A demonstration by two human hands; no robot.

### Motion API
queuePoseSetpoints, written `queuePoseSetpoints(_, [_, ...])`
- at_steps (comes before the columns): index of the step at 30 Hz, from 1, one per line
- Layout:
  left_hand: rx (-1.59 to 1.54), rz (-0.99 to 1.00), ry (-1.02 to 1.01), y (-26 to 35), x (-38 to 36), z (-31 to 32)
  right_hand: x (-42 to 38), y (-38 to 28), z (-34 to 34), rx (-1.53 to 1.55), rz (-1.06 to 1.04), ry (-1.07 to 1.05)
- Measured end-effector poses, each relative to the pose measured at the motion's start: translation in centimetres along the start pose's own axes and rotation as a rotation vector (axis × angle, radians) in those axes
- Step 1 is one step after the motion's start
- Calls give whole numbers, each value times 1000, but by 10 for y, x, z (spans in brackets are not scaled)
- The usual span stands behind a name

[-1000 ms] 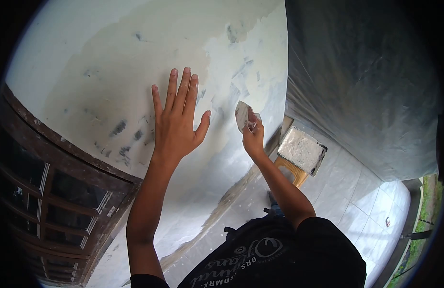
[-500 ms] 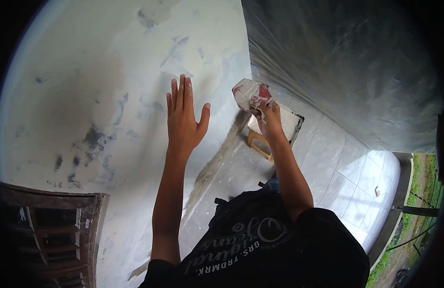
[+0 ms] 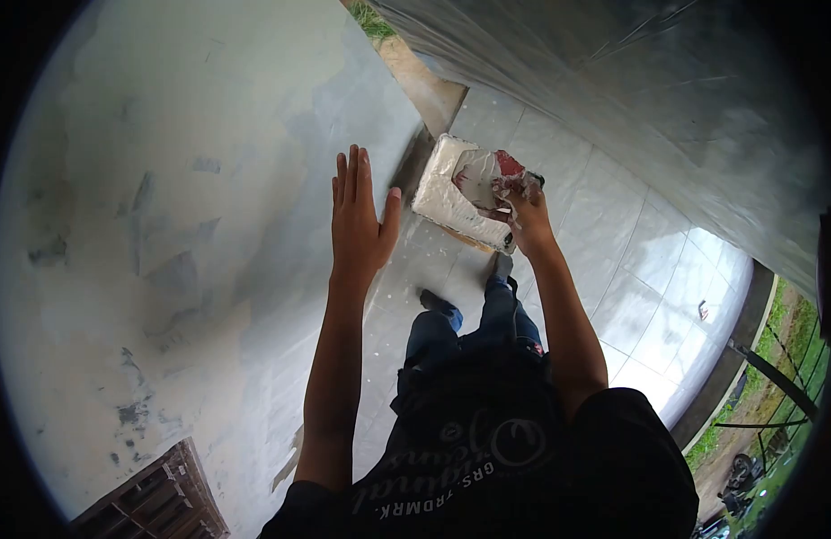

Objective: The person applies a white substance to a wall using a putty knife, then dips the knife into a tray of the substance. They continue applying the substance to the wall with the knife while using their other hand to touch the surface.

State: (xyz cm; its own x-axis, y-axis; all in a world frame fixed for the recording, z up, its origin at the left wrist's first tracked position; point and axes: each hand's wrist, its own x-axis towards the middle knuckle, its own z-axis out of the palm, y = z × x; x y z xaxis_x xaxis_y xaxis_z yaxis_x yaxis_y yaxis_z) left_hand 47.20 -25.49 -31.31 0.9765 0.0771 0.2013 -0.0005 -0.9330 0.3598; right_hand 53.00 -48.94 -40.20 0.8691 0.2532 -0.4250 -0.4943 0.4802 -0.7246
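Observation:
My left hand (image 3: 363,220) is raised flat before the wall, fingers stretched and thumb apart, holding nothing. My right hand (image 3: 526,214) is closed round a putty knife (image 3: 476,178), a flat, red-and-whitish blade smeared with putty. White putty also coats the fingers of that hand. Behind the blade in this view lies a rectangular tray (image 3: 439,190) spread with white putty, its right part hidden by my hand and the tool. A strip of yellowish stool (image 3: 469,240) shows under the tray's lower edge.
To the left rises a pale wall (image 3: 199,207) with grey patches and a dark wooden window frame (image 3: 155,494) low down. Grey plastic sheeting (image 3: 667,117) hangs at the right. Light floor tiles (image 3: 604,260) run between them, and my feet stand near the stool.
My view has swung down and toward the tray, so more of it and my legs show. The right hand with the putty knife now overlaps the tray; the left stays raised and flat.

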Motion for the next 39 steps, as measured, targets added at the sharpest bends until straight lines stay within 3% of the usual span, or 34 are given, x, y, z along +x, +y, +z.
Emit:
queuePoseSetpoints(5, [-64, -37, -168, -29, 6, 53, 48, 69, -44, -75, -19, 58])
queuePoseSetpoints(7, [-66, -45, -235, -47, 9, 77, 67, 99, -56, -327, -36, 196])
queuePoseSetpoints(14, [-171, -51, -398, -111, 15, 181, 105, 169, -74, -614, 79, 439])
queuePoseSetpoints(16, [-181, -65, -425, -127, 17, 209, 124, 200, -81, -582, -68, 517])
queuePoseSetpoints(22, [-217, -94, -453, -170, 17, 289, 178, 253, -79, -843, -157, 549])
queuePoseSetpoints(26, [-283, -150, -485, -184, 14, 323, 209, 276, -73, -833, -163, 480])
queuePoseSetpoints(39, [-432, -209, -466, -199, 4, 353, 240, 305, -54, -869, -161, 464])
